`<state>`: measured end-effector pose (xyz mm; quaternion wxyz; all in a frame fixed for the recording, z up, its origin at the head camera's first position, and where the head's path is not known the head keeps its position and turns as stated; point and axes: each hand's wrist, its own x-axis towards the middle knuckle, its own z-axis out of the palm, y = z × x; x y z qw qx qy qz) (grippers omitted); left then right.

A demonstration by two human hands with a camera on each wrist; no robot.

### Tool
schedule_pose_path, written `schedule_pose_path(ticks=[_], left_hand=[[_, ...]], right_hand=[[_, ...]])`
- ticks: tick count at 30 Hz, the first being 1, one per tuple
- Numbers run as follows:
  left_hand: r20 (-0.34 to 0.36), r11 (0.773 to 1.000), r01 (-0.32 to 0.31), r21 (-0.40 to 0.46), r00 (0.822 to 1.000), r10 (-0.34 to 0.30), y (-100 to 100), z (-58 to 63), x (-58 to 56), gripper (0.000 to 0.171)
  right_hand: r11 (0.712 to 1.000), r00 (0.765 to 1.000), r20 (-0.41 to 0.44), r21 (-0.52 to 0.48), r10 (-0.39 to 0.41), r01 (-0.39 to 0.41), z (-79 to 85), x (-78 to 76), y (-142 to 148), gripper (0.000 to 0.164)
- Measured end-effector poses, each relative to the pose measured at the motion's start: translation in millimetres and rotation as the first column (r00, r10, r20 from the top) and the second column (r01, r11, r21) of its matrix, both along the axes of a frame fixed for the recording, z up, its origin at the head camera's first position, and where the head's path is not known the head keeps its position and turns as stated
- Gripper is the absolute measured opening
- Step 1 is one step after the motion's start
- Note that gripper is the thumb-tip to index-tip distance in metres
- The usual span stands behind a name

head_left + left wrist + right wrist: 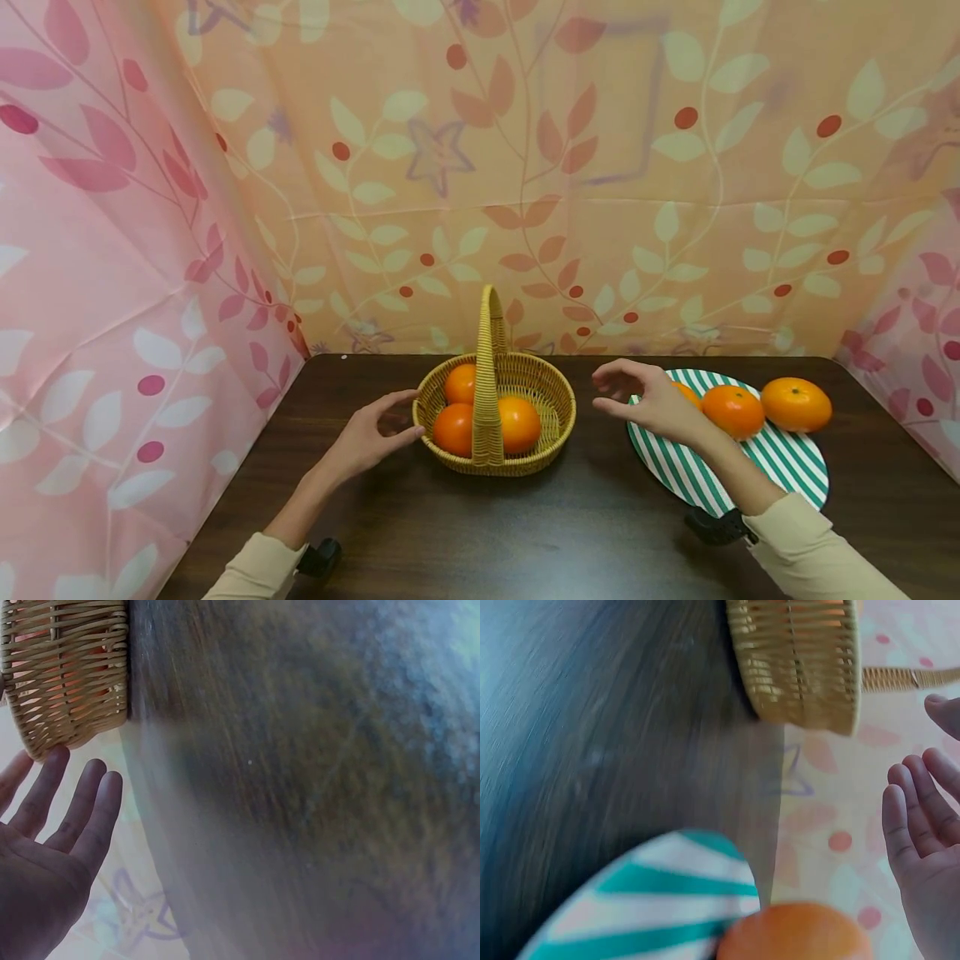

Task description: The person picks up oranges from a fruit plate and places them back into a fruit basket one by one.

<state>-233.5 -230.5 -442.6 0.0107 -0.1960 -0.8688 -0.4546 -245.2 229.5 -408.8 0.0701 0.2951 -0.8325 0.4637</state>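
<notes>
The left hand has its thumb and fingers parted, relaxed, the tips touching the left side of the wicker basket near its rim without wrapping round it. The right hand is empty, fingers loosely curved and the thumb held well apart from them; it hovers between the basket and the striped mat, over the mat's left part.

The basket stands upright near the table's far edge, its handle raised. Inside lie three orange fruits: two left of the handle, one on the right, partly behind it. Three more fruits are at the mat: one mostly hidden by the right hand, one beside it, and one at the right edge.

Black devices sit at both cream sleeves. Beyond the dark wooden table hangs leaf-patterned cloth with a purple star outline.
</notes>
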Motion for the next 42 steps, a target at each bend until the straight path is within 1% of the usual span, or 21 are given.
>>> schedule_pose_path(ticks=[4,10,14,18,21,24,27,31,34,38,42], left_hand=[[-0.004,1.0,-0.003,0.009,1.0,0.003,0.2,0.1,0.2,0.059],[0.0,1.0,-0.013,0.0,1.0,0.013,-1.0,-1.0,0.7,0.061],[-0.009,1.0,-0.007,-0.002,1.0,0.007,-1.8,-2.4,-0.3,0.061],[-0.012,1.0,-0.003,-0.005,1.0,0.002,-2.4,-2.6,-0.6,0.062],[0.002,1.0,-0.015,-0.008,1.0,0.015,-2.0,-1.7,0.0,0.062],[0.006,1.0,-0.015,-0.013,1.0,0.015,-1.9,-1.4,0.2,0.062],[0.002,1.0,-0.011,-0.008,1.0,0.011,-1.2,-1.4,0.0,0.061],[-0.018,1.0,0.0,-0.008,1.0,0.0,-0.7,-2.5,-0.4,0.061],[-0.016,1.0,-0.008,-0.011,1.0,0.008,-0.6,-2.7,-0.8,0.061],[-0.005,1.0,-0.014,-0.013,1.0,0.014,-0.6,-1.9,-0.5,0.061],[0.001,1.0,-0.013,-0.026,1.0,0.013,-0.2,-1.1,0.0,0.062]], right_hand=[[1.0,1.0,-0.003,0.005,-0.015,0.015,4.3,5.3,17.2,0.029],[0.999,0.999,-0.005,0.007,-0.041,0.041,11.8,14.1,42.1,0.028],[0.995,0.995,-0.03,0.03,-0.092,0.092,19.9,21.1,60.4,0.028],[0.988,0.987,-0.051,0.036,-0.15,0.152,23.5,27.1,80.3,0.029],[0.985,0.984,-0.06,0.035,-0.165,0.167,23.5,30.8,93.9,0.031],[0.983,0.982,-0.063,0.036,-0.176,0.178,23.3,34.8,106.2,0.032],[0.973,0.973,-0.06,0.051,-0.223,0.226,22.5,38.6,119.0,0.034],[0.945,0.948,-0.047,0.08,-0.315,0.318,21.2,43.1,139.1,0.034],[0.936,0.94,-0.038,0.087,-0.339,0.341,20.5,45.4,156.4,0.034],[0.934,0.937,-0.049,0.079,-0.346,0.348,19.8,46.6,177.4,0.033],[0.918,0.92,-0.061,0.065,-0.387,0.391,17.8,47.9,195.2,0.031]])
